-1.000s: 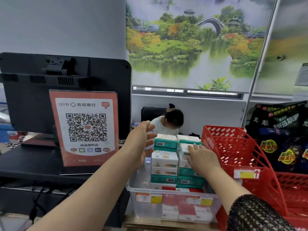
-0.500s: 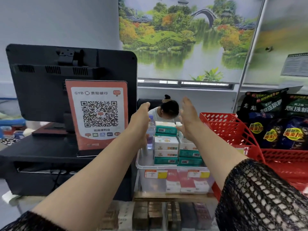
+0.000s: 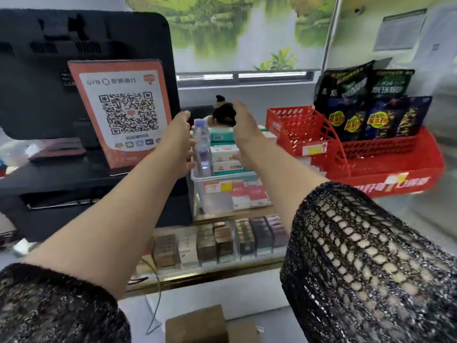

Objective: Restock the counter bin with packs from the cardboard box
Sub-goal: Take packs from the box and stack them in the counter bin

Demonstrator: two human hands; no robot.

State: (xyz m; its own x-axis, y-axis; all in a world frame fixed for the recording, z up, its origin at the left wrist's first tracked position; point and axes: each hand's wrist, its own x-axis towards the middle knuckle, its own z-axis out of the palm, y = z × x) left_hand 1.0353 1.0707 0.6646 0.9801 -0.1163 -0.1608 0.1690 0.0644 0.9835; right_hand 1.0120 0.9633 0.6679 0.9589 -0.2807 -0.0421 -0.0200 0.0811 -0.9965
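A clear plastic counter bin (image 3: 215,196) stands on the counter, stacked with green and white packs (image 3: 222,154) and a water bottle (image 3: 201,147) at its left end. My left hand (image 3: 179,144) hovers beside the bottle with fingers loosely spread and holds nothing. My right hand (image 3: 244,134) is raised over the packs, fingers relaxed and empty. The brown flaps of the cardboard box (image 3: 197,323) show at the bottom edge, below my arms.
A black monitor (image 3: 49,78) with an orange QR sign (image 3: 123,112) stands left of the bin. Red baskets (image 3: 371,164) with dark snack bags (image 3: 366,105) stand to the right. Cigarette packs (image 3: 222,241) lie under the glass counter. A person's head (image 3: 223,112) shows behind the bin.
My right hand has lifted off the packs, and both hands have drawn back from the bin. The camera has pulled back and tilted down, bringing the counter front and box into view.
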